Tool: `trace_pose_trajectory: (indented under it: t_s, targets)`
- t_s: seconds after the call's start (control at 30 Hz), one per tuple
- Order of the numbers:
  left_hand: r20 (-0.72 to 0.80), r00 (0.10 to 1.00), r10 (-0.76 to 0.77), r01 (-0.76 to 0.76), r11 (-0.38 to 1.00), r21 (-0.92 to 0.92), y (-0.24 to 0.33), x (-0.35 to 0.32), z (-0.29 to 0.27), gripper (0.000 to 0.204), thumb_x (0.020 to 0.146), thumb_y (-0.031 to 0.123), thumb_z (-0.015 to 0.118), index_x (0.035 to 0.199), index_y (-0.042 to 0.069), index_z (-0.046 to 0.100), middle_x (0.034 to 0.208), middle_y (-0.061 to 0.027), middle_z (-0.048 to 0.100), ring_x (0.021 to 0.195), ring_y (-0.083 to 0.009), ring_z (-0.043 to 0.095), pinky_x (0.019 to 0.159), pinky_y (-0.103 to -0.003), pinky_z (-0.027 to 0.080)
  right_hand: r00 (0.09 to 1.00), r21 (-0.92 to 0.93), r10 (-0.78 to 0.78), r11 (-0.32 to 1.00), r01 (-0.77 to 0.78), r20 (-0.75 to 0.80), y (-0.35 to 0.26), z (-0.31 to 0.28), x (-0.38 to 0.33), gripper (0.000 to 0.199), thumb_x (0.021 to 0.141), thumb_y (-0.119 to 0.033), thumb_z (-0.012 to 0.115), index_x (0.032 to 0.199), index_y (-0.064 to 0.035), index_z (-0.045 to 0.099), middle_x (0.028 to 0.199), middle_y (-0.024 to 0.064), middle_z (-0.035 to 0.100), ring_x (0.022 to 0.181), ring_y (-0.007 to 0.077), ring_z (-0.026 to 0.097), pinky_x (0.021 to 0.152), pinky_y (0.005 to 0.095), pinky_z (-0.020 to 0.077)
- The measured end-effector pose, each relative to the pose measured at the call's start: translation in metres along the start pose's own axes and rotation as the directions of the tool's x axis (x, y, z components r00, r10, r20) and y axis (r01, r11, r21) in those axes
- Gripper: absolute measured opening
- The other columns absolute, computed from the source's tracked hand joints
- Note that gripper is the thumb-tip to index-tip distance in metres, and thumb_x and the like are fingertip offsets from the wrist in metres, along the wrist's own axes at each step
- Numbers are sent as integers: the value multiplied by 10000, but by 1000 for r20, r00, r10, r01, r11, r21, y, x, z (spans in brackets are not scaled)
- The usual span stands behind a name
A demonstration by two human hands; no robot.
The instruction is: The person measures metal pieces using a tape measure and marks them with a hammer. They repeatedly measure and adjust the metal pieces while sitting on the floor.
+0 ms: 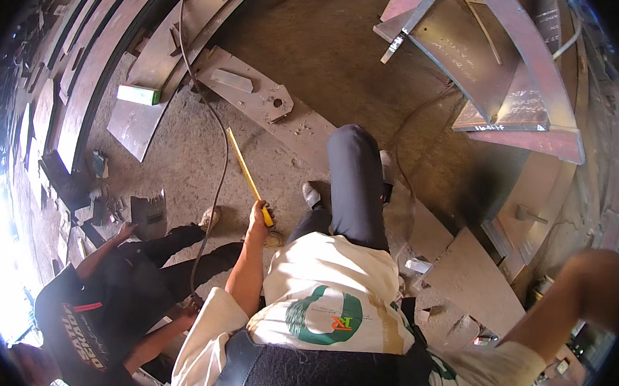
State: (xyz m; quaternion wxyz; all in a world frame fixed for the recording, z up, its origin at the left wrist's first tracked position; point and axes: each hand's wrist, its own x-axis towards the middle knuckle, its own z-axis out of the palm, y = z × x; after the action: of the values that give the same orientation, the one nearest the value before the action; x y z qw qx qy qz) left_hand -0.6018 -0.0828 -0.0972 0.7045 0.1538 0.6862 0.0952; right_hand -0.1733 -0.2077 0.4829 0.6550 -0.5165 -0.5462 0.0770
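My left hand [257, 218] is closed around a yellow tape measure [268, 217]. Its yellow blade [242, 161] sticks out ahead, slanting up and to the left over the dusty floor. Off to the far right, my raised right hand [601, 289] is smeared by motion, so its fingers cannot be made out. Steel plates lie below and beyond that hand, among them a broad brown plate [477, 280].
A co-worker in dark clothes [112, 301] crouches at my left, one hand by a dark metal piece [149, 214]. A cable [225, 137] crosses the floor. Curved steel plates [531, 58] stand at the upper right. A green and white box [138, 94] rests on plates.
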Motion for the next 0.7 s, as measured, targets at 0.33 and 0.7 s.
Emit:
trace_pose_trajectory:
  t_s: [0.33,0.7]
  targets:
    - [-76,993,-92,74,975,-209,-7,-1,4,279,920,425,547,773,189,559,597,11,509,499,-175,497,447,-341,395,155,400,987,124,-908,45,333,-13,-159,513,894,-601,609,847,-94,546,586,26,521,424,138,479,421,269,410]
    - [30,1000,10,-4,983,-182,-17,-12,-34,203,874,362,596,833,163,587,641,-10,545,535,-177,528,478,-330,438,280,162,918,333,-929,-282,293,-36,-170,531,876,-522,684,1078,-51,543,632,27,555,480,115,542,409,270,461]
